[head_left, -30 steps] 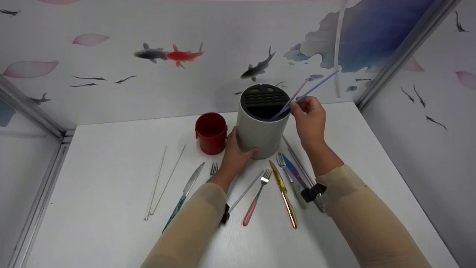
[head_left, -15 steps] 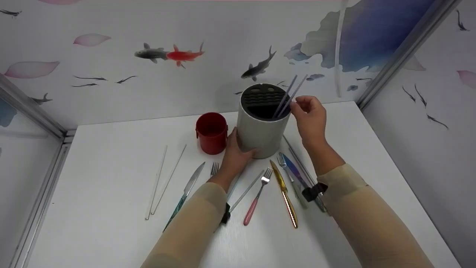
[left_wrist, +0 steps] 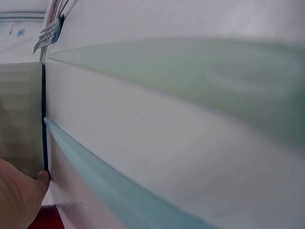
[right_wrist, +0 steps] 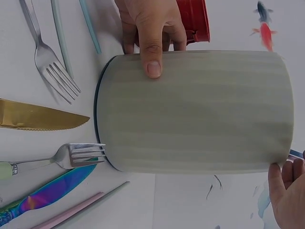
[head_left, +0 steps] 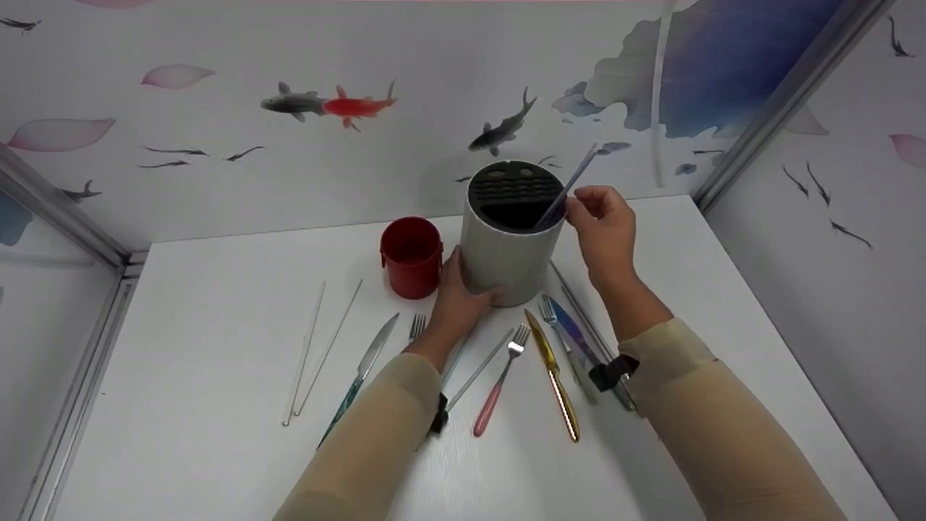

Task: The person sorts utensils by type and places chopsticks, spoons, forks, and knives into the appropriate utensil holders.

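Observation:
A pale grey-green cylindrical knife block (head_left: 506, 268) with a black slotted top stands upright at the table's back. Low on its left side, my left hand (head_left: 457, 311) grips it, thumb across the front; the right wrist view shows that thumb flat on the block (right_wrist: 200, 109). My right hand (head_left: 604, 228) is at the right rim, thumb and fingertips pinching slim blue-violet chopsticks (head_left: 579, 172). The chopsticks lean to the right, lower ends inside the block's large front opening. In the right wrist view, the fingers (right_wrist: 276, 183) touch the rim's edge.
A red cup (head_left: 412, 264) stands just left of the block. In front lie a pink-handled fork (head_left: 499, 391), a gold knife (head_left: 555, 383), a rainbow knife (head_left: 575, 333), a teal-handled knife (head_left: 362, 376) and several thin sticks (head_left: 318, 362). Patterned walls rise behind.
The chopsticks have swung from leaning far right to a steeper angle; half a second ago they stood spread apart, now they overlap. Both hands and the block have stayed in place.

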`<state>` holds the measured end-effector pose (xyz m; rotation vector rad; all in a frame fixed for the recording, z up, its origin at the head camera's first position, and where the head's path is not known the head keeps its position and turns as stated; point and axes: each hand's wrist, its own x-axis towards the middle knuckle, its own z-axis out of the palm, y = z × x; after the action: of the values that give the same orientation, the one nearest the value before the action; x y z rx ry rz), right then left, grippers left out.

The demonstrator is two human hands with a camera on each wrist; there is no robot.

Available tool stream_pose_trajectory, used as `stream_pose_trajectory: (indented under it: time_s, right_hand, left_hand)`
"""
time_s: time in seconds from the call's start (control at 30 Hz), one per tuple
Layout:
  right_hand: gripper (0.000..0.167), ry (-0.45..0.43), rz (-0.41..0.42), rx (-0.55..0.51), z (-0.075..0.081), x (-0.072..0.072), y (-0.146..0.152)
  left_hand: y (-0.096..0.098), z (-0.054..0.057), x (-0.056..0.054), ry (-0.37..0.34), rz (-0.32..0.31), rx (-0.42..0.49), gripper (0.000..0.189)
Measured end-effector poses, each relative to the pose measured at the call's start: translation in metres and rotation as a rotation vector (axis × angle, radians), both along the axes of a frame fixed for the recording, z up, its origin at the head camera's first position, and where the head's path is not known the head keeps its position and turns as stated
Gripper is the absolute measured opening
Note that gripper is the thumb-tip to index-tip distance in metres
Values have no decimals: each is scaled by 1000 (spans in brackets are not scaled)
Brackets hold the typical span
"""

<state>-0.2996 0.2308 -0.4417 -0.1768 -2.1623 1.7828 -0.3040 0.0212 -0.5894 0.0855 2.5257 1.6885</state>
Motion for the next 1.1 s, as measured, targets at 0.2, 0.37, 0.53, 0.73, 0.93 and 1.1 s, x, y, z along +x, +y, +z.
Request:
stream_pose_trajectory:
  time_s: [0.2,0.37,0.53,0.73,0.93,1.1]
  right_hand:
    - [24,-18,18,-23,0,2,1]
    - [20,-14,31,-19,-2,4,4]
    - [20,-15,32,-2,-4,9,8]
    - [19,-38,27,-8,-3,11,15]
    - [18,-36,22,-18,0,16,22]
    - [17,-20,9,-16,-7,23,30]
  left_hand:
    - [-1,-1,1,5,-5,-12,112]
    - [-2,-3,1,10,-10,-25,112]
    - [-2,-6,1,6,-19,-84,112]
    - [-1,-5,1,3,-19,-110,115]
    - [-1,-6,2,31,-14,-135,114]
    - [0,-7,5,36,-15,-132,114]
